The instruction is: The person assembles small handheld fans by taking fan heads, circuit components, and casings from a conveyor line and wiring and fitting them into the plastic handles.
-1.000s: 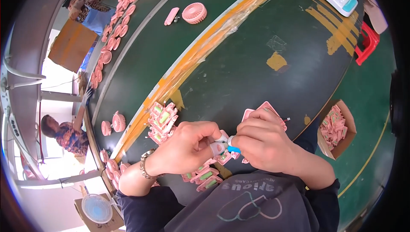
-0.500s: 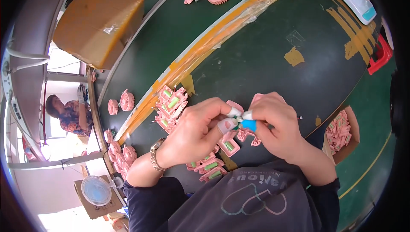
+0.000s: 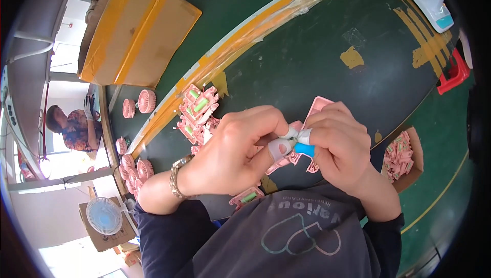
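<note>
**Fingertips of 2 hands meet over a small part amid pink casings**

Just below the center of the frame, the left hand [image 3: 230, 150] and the right hand [image 3: 340, 142] come together, fingertips touching. The left thumb and index finger, wrapped in pale tape, are pinched on a small part [image 3: 293, 141], too blurred to identify. The right thumb, in a blue finger cover [image 3: 304, 149], and the white-wrapped right index finger close on that same part from the other side.

Directly under the fingertips, a pink plastic casing [image 3: 282, 165] shows in pieces between the hands; whether a finger also grips it, I cannot tell. A pink tray-shaped shell [image 3: 318, 105] juts out above the right hand's knuckles, partly hidden by them.

Left of center, beside the left hand, pink housings fitted with green cylindrical cells [image 3: 199, 105] lie heaped on the dark green table [image 3: 307, 68]. 1 more such housing [image 3: 248, 196] lies at the lower center, against the person's shirt. Round pink fan heads [image 3: 147, 101] stand at the left, beyond the yellow-taped strip [image 3: 212, 58].

At the right edge, an open carton [image 3: 418, 150] holds many pink parts. A large taped cardboard box [image 3: 140, 32] fills the upper left, and at the far left a co-worker raises a gloved hand [image 3: 89, 108].
</note>
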`<state>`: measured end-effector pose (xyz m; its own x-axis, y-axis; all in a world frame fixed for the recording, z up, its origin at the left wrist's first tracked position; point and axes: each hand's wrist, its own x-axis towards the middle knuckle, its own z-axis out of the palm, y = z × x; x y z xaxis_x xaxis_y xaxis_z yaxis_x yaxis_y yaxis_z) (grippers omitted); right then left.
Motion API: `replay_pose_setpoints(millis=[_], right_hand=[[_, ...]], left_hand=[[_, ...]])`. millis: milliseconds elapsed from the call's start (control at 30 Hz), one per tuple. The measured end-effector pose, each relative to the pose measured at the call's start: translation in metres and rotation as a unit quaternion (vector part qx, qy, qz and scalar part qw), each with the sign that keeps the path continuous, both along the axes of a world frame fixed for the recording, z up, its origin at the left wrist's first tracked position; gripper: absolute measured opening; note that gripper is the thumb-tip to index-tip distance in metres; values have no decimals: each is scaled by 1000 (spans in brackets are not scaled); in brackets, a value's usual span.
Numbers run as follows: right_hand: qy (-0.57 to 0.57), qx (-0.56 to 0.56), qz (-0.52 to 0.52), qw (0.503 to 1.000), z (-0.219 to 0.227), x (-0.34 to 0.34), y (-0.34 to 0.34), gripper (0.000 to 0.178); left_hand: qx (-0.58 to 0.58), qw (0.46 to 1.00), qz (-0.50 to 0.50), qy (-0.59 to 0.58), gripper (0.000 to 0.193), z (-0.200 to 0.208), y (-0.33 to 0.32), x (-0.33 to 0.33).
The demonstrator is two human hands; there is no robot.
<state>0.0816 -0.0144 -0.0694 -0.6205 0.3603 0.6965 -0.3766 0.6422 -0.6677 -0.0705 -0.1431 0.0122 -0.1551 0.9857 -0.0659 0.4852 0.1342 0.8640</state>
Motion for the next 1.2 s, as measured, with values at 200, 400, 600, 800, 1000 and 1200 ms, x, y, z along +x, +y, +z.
replay_pose_setpoints(millis=[200,400,600,800,1000,1200], right_hand=[[-143,-67,-16,987,-6,-19,20,17],[-185,16,-244,952,-14,4,59,36],[-387,162,-220,881,-82,40,-10,63],[-349,110,-181,913,-73,-8,2,57],[-323,217,-41,920,-77,-71,-17,50],[-296,239,-38,924,-67,-75,-12,43]], left_hand=[[-138,981,59,-121,8,-17,26,-30],[145,949,226,163,19,-27,92,-140],[114,845,248,460,28,-83,152,-208],[82,553,396,729,66,33,36,-264],[-81,627,368,682,64,74,9,-295],[13,637,368,677,54,69,49,-275]])
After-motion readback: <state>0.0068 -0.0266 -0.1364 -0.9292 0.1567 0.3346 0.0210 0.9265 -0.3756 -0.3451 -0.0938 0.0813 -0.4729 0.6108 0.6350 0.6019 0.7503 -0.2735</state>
